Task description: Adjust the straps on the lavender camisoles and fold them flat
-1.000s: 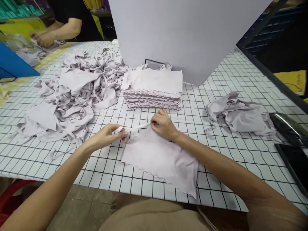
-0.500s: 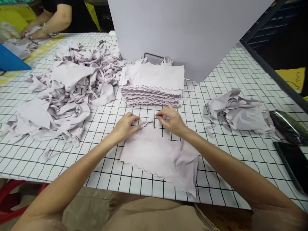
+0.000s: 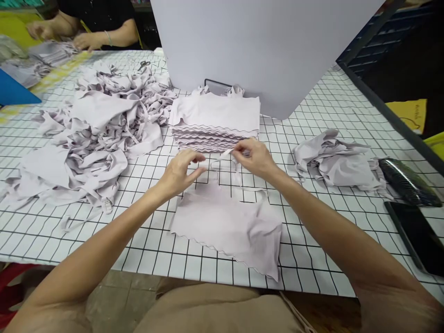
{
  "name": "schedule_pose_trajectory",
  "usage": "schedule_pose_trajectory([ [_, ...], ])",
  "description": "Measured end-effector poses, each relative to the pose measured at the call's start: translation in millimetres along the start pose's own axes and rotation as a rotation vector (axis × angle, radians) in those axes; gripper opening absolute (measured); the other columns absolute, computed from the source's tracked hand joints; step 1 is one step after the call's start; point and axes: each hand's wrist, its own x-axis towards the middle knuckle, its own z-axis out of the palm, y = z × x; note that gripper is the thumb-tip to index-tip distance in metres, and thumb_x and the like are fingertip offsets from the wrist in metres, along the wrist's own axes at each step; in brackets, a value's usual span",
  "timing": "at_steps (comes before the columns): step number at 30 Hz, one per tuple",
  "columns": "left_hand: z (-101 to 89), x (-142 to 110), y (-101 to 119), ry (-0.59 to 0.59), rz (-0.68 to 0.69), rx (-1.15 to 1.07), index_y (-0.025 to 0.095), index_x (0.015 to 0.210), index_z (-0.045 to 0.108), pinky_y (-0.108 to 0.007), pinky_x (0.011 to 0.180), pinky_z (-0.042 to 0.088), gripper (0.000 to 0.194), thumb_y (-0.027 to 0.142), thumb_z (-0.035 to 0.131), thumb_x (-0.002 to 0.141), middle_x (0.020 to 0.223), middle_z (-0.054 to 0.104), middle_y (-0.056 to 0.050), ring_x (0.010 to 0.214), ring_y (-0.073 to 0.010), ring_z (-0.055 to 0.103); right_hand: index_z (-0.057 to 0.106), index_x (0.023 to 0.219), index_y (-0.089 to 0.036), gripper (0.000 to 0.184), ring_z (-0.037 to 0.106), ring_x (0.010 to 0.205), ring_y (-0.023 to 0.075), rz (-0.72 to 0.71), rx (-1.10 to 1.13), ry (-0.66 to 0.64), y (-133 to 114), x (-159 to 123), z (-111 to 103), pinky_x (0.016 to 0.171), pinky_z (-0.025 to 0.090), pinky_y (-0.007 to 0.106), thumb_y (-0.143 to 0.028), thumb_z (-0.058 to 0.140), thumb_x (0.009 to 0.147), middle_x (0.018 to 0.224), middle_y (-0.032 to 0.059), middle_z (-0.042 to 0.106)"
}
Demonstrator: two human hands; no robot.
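Observation:
A pale lilac strappy top [image 3: 222,222] lies spread on the checked table, its wavy hem towards me. Between thumb and fingers, my right hand [image 3: 255,157] pinches one thin strap [image 3: 225,154], lifted above the top's upper edge. Just left of that strap is my left hand [image 3: 182,173], thumb and fingers apart, with nothing visible between them. A second strap [image 3: 255,188] trails across the table below my right hand. Beyond both hands stands a neat stack of folded matching tops [image 3: 215,113].
A loose heap of similar garments [image 3: 100,120] covers the left side. To the right are a crumpled garment bundle [image 3: 333,159], a dark comb-like item [image 3: 409,182] and a phone [image 3: 416,236]. A tall grey panel [image 3: 263,51] stands behind. Far left, a co-worker's hands [image 3: 88,40] handle fabric.
My right hand has moved up and right, drawing the strap out. My left hand has opened away from the top's edge. The co-worker's hands have moved apart.

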Motion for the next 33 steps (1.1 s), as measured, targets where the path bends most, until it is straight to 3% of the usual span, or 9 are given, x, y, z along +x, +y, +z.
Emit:
schedule_pose_trajectory([
  [3, 0.8, -41, -7, -0.101, -0.082, -0.003, 0.021, 0.106, 0.063, -0.039, 0.088, 0.052, 0.018, 0.035, 0.060, 0.095, 0.103, 0.068, -0.006, 0.098, -0.0222, 0.062, 0.070, 0.097, -0.019, 0.018, 0.052, 0.088, 0.0284, 0.012, -0.186, 0.065, 22, -8, -10, 0.081, 0.040, 0.047, -0.022, 0.053, 0.090, 0.091, 0.0113, 0.068],
  [7, 6.8, -78, -5, -0.003, -0.117, 0.031, 0.021, 0.109, 0.064, -0.044, 0.092, 0.051, 0.019, 0.033, 0.060, 0.095, 0.109, 0.066, -0.009, 0.104, -0.0253, 0.060, 0.072, 0.100, -0.020, 0.026, 0.050, 0.094, 0.0283, -0.134, -0.195, -0.075, 15, -11, 5, 0.084, 0.040, 0.047, -0.016, 0.047, 0.093, 0.095, 0.0105, 0.069],
  [11, 8.0, -67, 11, -0.033, -0.178, -0.114, 0.021, 0.104, 0.067, -0.038, 0.084, 0.052, 0.016, 0.032, 0.061, 0.093, 0.102, 0.067, -0.007, 0.094, -0.0220, 0.062, 0.073, 0.109, -0.019, 0.034, 0.047, 0.101, 0.0293, -0.240, -0.306, -0.248, -8, 2, 28, 0.088, 0.036, 0.051, -0.007, 0.050, 0.087, 0.107, 0.0129, 0.066],
  [14, 12.5, -42, 15, -0.082, -0.332, -0.326, 0.020, 0.100, 0.069, -0.034, 0.077, 0.052, 0.018, 0.033, 0.063, 0.089, 0.103, 0.070, -0.007, 0.088, -0.0194, 0.064, 0.076, 0.099, -0.017, 0.028, 0.049, 0.098, 0.0283, -0.322, -0.363, -0.296, -14, 7, 38, 0.096, 0.033, 0.057, -0.009, 0.051, 0.090, 0.095, 0.0128, 0.067],
  [16, 19.1, -25, 12, -0.081, -0.458, -0.473, 0.018, 0.099, 0.069, -0.032, 0.074, 0.051, 0.021, 0.034, 0.066, 0.085, 0.100, 0.071, -0.008, 0.085, -0.0185, 0.065, 0.075, 0.090, -0.017, 0.026, 0.052, 0.092, 0.0263, -0.347, -0.317, -0.255, -14, 6, 41, 0.099, 0.034, 0.057, -0.013, 0.050, 0.093, 0.084, 0.0104, 0.069],
  [20, 34.4, 3, 4, -0.186, -0.670, -0.860, 0.014, 0.090, 0.068, -0.026, 0.057, 0.043, 0.032, 0.044, 0.070, 0.081, 0.071, 0.065, -0.005, 0.060, -0.0127, 0.057, 0.075, 0.094, -0.019, 0.026, 0.058, 0.083, 0.0221, -0.278, 0.004, -0.051, -20, -10, 44, 0.087, 0.047, 0.044, -0.015, 0.049, 0.094, 0.084, 0.0075, 0.075],
  [23, 43.3, 12, 6, -0.240, -0.660, -1.039, 0.013, 0.076, 0.066, -0.022, 0.048, 0.033, 0.038, 0.048, 0.079, 0.072, 0.060, 0.057, 0.000, 0.051, -0.0079, 0.048, 0.076, 0.094, -0.021, 0.023, 0.063, 0.093, 0.0217, -0.131, 0.333, 0.066, -33, -27, 42, 0.088, 0.051, 0.041, -0.020, 0.053, 0.092, 0.094, 0.0074, 0.077],
  [29, 56.3, 4, 23, -0.175, -0.630, -0.880, 0.013, 0.065, 0.065, -0.022, 0.043, 0.028, 0.034, 0.043, 0.079, 0.070, 0.050, 0.053, 0.002, 0.042, -0.0064, 0.040, 0.080, 0.092, -0.023, 0.020, 0.067, 0.099, 0.0233, 0.441, 1.138, -0.038, -57, -35, 21, 0.083, 0.056, 0.039, -0.036, 0.076, 0.078, 0.106, 0.0078, 0.077],
  [33, 60.8, -3, 23, -0.180, -0.604, -0.784, 0.014, 0.066, 0.066, -0.024, 0.045, 0.036, 0.027, 0.038, 0.076, 0.073, 0.049, 0.055, 0.001, 0.042, -0.0093, 0.046, 0.081, 0.088, -0.025, 0.018, 0.060, 0.124, 0.0277, 0.467, 1.312, 0.048, -60, -22, 0, 0.089, 0.055, 0.038, -0.035, 0.082, 0.073, 0.113, 0.0071, 0.076],
])
